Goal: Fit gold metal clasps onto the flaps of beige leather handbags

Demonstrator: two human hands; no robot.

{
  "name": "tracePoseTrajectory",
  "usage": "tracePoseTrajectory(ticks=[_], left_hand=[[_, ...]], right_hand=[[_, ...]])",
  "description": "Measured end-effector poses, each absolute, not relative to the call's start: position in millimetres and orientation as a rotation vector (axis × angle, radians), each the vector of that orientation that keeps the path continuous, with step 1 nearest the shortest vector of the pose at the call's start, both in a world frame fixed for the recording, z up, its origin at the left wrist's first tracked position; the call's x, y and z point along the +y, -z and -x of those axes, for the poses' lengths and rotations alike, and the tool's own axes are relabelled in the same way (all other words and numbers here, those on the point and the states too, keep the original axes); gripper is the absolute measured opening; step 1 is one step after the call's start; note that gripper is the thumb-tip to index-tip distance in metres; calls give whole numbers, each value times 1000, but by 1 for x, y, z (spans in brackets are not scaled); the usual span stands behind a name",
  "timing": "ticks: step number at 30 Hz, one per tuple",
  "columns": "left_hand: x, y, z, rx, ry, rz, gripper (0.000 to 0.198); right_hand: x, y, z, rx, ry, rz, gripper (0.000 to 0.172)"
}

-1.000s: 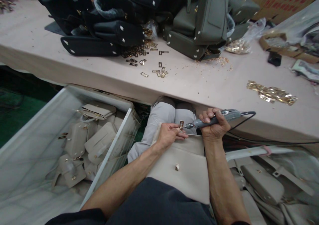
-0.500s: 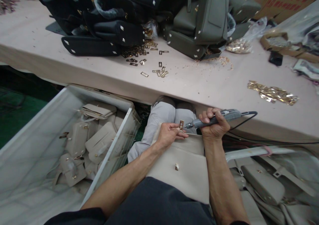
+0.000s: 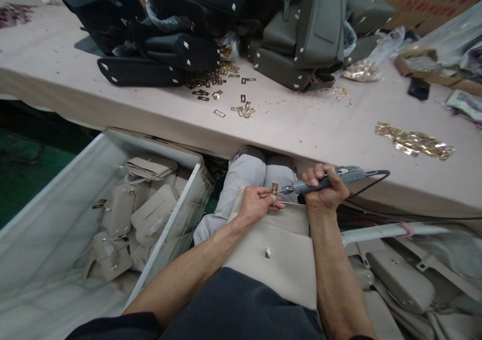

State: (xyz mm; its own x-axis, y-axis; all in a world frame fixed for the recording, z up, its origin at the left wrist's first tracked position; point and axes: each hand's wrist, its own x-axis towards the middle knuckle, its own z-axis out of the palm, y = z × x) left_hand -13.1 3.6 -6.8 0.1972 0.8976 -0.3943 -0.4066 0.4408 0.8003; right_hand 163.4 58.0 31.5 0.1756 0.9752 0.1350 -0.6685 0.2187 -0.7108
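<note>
A beige bag (image 3: 280, 259) lies on my lap, with a small gold fitting on its flap. My left hand (image 3: 258, 203) is closed, pinching a small gold metal plate (image 3: 274, 188) against the bag's upper edge. My right hand (image 3: 326, 192) is wrapped round a grey corded electric screwdriver (image 3: 331, 178). The tool's tip points left and touches the gold plate. Both hands sit just below the front edge of the pink table (image 3: 301, 124).
Black bags (image 3: 161, 43) and olive-grey bags (image 3: 312, 33) are stacked at the table's back, with loose gold plates (image 3: 226, 89) and gold wrappers (image 3: 414, 141) scattered near. A white bin (image 3: 75, 214) at my left holds several beige bags. More beige bags (image 3: 402, 279) lie at my right.
</note>
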Motion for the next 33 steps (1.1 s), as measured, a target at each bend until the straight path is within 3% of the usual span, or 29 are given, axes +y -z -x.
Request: tracePoseTrajectory(ticks=[9,16,33], left_hand=[[4,9,12,992,-1006,-606,14],[3,13,13,928,-1024,-617,27],[4,6,10,1008,-1005,-634,11]], right_hand=[[58,-32,-164,-659,-1265,555,21],[58,-34,-162,-663,-1260,583,23],[58,-31,-164,-660,-1269,545,19]])
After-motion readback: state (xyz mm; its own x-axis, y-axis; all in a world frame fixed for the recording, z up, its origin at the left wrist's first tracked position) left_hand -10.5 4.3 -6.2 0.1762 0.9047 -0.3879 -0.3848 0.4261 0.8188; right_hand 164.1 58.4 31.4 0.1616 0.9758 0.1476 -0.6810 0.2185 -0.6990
